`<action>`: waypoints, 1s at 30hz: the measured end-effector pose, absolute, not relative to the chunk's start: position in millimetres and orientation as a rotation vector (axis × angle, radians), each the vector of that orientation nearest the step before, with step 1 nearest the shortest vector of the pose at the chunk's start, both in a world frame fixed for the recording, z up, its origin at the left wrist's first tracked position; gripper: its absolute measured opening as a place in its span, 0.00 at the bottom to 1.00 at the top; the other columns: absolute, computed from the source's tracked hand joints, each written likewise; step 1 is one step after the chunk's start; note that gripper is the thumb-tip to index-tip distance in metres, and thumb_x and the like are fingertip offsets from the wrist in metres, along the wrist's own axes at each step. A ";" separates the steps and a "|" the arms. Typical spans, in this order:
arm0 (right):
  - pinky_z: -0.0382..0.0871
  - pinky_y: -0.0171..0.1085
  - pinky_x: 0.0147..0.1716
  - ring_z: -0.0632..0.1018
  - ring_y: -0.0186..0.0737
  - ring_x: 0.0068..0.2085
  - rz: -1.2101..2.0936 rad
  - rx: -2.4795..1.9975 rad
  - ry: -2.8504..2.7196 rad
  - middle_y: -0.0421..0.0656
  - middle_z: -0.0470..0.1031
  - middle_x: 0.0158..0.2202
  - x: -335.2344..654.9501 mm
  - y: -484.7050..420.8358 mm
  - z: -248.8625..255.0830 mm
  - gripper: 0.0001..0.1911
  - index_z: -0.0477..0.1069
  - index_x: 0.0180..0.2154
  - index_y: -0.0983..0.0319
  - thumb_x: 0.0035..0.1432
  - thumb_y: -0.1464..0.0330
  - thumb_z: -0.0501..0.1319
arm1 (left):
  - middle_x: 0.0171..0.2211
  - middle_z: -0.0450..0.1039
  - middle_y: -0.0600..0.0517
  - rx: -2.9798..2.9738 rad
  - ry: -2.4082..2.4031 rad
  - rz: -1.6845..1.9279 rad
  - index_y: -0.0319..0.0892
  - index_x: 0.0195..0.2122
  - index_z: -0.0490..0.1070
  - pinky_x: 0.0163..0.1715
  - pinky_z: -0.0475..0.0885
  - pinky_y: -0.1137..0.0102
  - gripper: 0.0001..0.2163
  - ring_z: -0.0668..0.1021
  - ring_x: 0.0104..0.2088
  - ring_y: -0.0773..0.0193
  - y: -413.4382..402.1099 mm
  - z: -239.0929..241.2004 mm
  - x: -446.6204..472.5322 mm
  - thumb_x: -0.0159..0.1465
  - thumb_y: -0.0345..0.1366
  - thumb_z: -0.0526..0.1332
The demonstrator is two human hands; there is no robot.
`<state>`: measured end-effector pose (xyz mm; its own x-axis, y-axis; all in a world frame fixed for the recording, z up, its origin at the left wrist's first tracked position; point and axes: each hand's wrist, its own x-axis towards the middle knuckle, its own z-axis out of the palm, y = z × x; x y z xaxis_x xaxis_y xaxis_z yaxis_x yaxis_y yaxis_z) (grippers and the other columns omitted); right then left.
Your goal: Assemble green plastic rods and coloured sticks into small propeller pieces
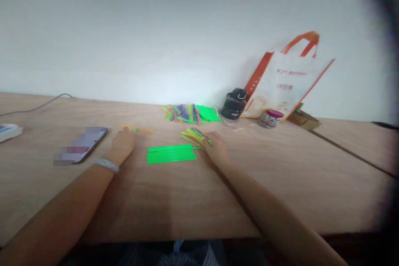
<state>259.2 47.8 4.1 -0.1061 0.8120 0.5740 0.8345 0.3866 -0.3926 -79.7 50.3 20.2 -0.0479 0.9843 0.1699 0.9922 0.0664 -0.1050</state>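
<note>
My left hand [123,146], with a pale beaded bracelet on its wrist, rests on the wooden table [174,199], fingertips at or just short of a thin yellow-orange stick [137,129]. My right hand [215,147] pinches the end of a fanned bunch of thin coloured craft sticks [192,137], mostly yellow and green. Between my hands lies a flat row of bright green sticks [171,154]. Beyond them sits a heap of mixed coloured sticks [187,113], partly in clear plastic.
A pixelated phone [81,145] lies left of my left hand, with a white device [9,131] and a grey cable [37,106] farther left. A black bottle [234,104], purple-lidded jar [270,119], orange-trimmed tote bag [286,77] and cardboard box [304,120] stand at the back right.
</note>
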 end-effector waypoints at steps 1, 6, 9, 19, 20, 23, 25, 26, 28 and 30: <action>0.66 0.41 0.46 0.73 0.43 0.44 -0.061 -1.463 -1.931 0.48 0.75 0.41 262.3 49.7 4.2 0.14 0.75 0.42 0.62 0.59 0.71 0.53 | 0.42 0.71 0.35 -2.009 -2.140 -0.051 0.29 0.41 0.72 0.37 0.71 0.63 0.18 0.77 0.40 0.51 50.0 20.8 -81.9 0.64 0.25 0.42; 0.64 0.39 0.46 0.72 0.43 0.43 -0.172 -1.579 -2.025 0.49 0.74 0.40 266.3 54.1 4.8 0.11 0.75 0.39 0.64 0.58 0.72 0.55 | 0.43 0.70 0.36 -1.989 -2.046 -0.144 0.32 0.43 0.72 0.37 0.71 0.60 0.16 0.75 0.42 0.49 47.5 23.7 -78.4 0.64 0.28 0.45; 0.64 0.38 0.45 0.71 0.42 0.44 -0.216 -1.595 -2.031 0.48 0.74 0.41 263.2 53.0 4.6 0.11 0.75 0.39 0.63 0.59 0.70 0.55 | 0.43 0.70 0.41 -2.174 -1.746 -0.442 0.36 0.45 0.71 0.42 0.70 0.60 0.13 0.73 0.44 0.52 42.6 25.0 -57.2 0.65 0.31 0.50; 0.62 0.37 0.44 0.71 0.42 0.43 -0.228 -1.762 -2.006 0.48 0.73 0.41 260.4 48.0 11.3 0.11 0.74 0.39 0.64 0.58 0.68 0.56 | 0.41 0.70 0.48 -2.843 -0.971 -0.617 0.42 0.41 0.72 0.44 0.68 0.64 0.09 0.70 0.43 0.59 7.7 12.6 10.2 0.66 0.38 0.55; 0.62 0.37 0.44 0.71 0.42 0.43 -0.223 -1.784 -2.003 0.49 0.73 0.40 260.8 48.2 11.8 0.11 0.74 0.39 0.64 0.58 0.69 0.55 | 0.40 0.70 0.48 -2.859 -0.963 -0.601 0.42 0.40 0.73 0.43 0.68 0.65 0.09 0.70 0.43 0.59 7.2 11.1 10.6 0.66 0.39 0.55; 0.63 0.38 0.42 0.71 0.43 0.42 -0.214 -1.790 -2.014 0.49 0.73 0.39 262.1 49.3 11.7 0.11 0.75 0.37 0.64 0.58 0.70 0.54 | 0.39 0.70 0.48 -2.870 -0.966 -0.571 0.42 0.39 0.73 0.44 0.67 0.65 0.09 0.70 0.42 0.60 8.0 8.7 9.2 0.66 0.38 0.54; 0.63 0.38 0.41 0.72 0.43 0.41 -0.219 -1.777 -2.021 0.50 0.74 0.38 262.8 50.3 10.4 0.12 0.76 0.35 0.63 0.58 0.71 0.54 | 0.39 0.71 0.48 -2.868 -0.982 -0.546 0.41 0.38 0.73 0.44 0.67 0.65 0.09 0.70 0.42 0.60 8.4 9.0 8.8 0.66 0.37 0.54; 0.64 0.39 0.40 0.72 0.44 0.40 -0.221 -1.770 -2.021 0.50 0.74 0.38 263.1 51.0 9.5 0.12 0.76 0.34 0.63 0.58 0.71 0.54 | 0.38 0.71 0.48 -2.867 -0.993 -0.539 0.41 0.38 0.73 0.44 0.67 0.64 0.09 0.70 0.42 0.60 8.2 9.5 9.1 0.66 0.37 0.55; 0.64 0.39 0.39 0.72 0.44 0.39 -0.228 -1.767 -2.014 0.51 0.73 0.36 263.7 53.0 7.7 0.12 0.75 0.32 0.63 0.58 0.72 0.53 | 0.38 0.71 0.48 -2.870 -1.012 -0.533 0.41 0.37 0.73 0.44 0.68 0.64 0.09 0.70 0.42 0.59 7.2 10.8 10.7 0.66 0.39 0.55; 0.64 0.39 0.38 0.72 0.43 0.38 -0.240 -1.767 -1.999 0.50 0.73 0.35 264.8 55.9 6.2 0.11 0.75 0.30 0.63 0.57 0.72 0.53 | 0.37 0.72 0.48 -2.865 -1.047 -0.530 0.41 0.36 0.72 0.43 0.68 0.63 0.09 0.71 0.41 0.59 5.6 11.9 13.4 0.65 0.39 0.56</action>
<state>264.8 55.9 6.2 -0.0704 0.8924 0.4457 0.9727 0.1606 -0.1678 13.4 5.6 11.9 0.7127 0.6179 0.3322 0.6335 -0.7702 0.0734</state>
